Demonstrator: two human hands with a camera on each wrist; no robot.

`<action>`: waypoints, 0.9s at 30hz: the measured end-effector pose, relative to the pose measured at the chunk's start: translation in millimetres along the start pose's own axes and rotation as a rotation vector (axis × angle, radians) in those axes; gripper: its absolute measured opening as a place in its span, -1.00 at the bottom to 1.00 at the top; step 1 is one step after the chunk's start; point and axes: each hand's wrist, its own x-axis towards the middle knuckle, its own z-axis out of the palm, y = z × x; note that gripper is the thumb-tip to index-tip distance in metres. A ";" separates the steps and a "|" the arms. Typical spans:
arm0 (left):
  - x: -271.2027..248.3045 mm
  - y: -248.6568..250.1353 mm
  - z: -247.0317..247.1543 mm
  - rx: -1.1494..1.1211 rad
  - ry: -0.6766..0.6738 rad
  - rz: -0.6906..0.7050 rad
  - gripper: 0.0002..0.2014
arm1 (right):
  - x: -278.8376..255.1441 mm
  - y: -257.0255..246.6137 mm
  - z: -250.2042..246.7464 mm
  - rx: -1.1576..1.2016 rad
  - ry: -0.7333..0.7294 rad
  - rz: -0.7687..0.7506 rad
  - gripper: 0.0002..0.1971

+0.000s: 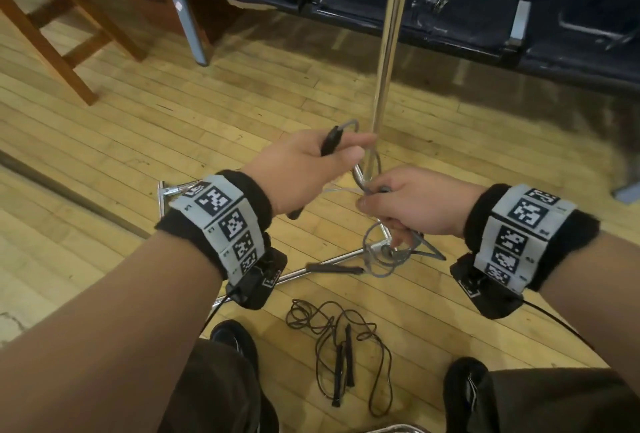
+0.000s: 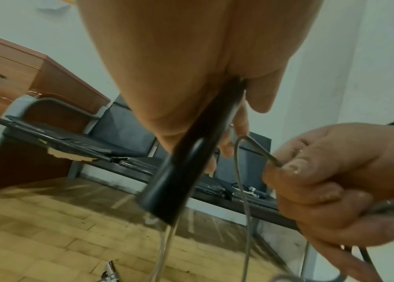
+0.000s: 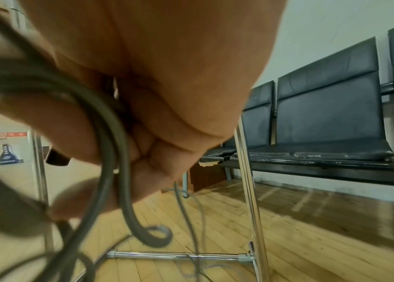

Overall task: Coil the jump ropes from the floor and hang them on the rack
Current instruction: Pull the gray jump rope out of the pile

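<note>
Left hand (image 1: 304, 169): fingers wrapped round a black handle (image 2: 183, 169) of the grey jump rope (image 1: 381, 256), held just beside the chrome rack pole (image 1: 388, 62).
Right hand (image 1: 412, 204): fist closed round the grey rope's gathered loops, which dangle below it above the rack's base.
Black jump rope (image 1: 339, 339): tangled loosely on the wooden floor (image 1: 173, 114) between the person's shoes.
Behind: dark bench seats (image 3: 328, 106).
</note>
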 end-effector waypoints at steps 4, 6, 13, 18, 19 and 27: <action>4.2 3.5 4.1 0.133 -0.106 0.040 -0.69 | -3.2 -4.5 -2.1 0.041 0.057 -0.022 -0.65; 7.5 3.7 4.7 0.215 -0.096 0.020 -0.76 | -6.2 -3.7 -5.8 0.083 0.077 -0.042 -0.66; 10.7 2.3 0.6 0.343 -0.070 -0.071 -0.62 | -13.2 6.1 -14.9 0.024 0.174 -0.033 -0.57; 18.6 -4.4 -12.5 0.228 0.321 -0.159 -0.60 | -13.2 18.6 -22.0 -0.093 0.188 0.005 -0.52; 19.9 -6.3 -15.8 0.214 0.387 -0.184 -0.59 | -12.3 22.5 -22.1 -0.114 0.169 0.024 -0.52; 22.1 -24.1 -50.5 0.225 0.736 -0.296 -0.57 | 0.8 69.5 -4.3 -0.346 0.017 0.276 -0.57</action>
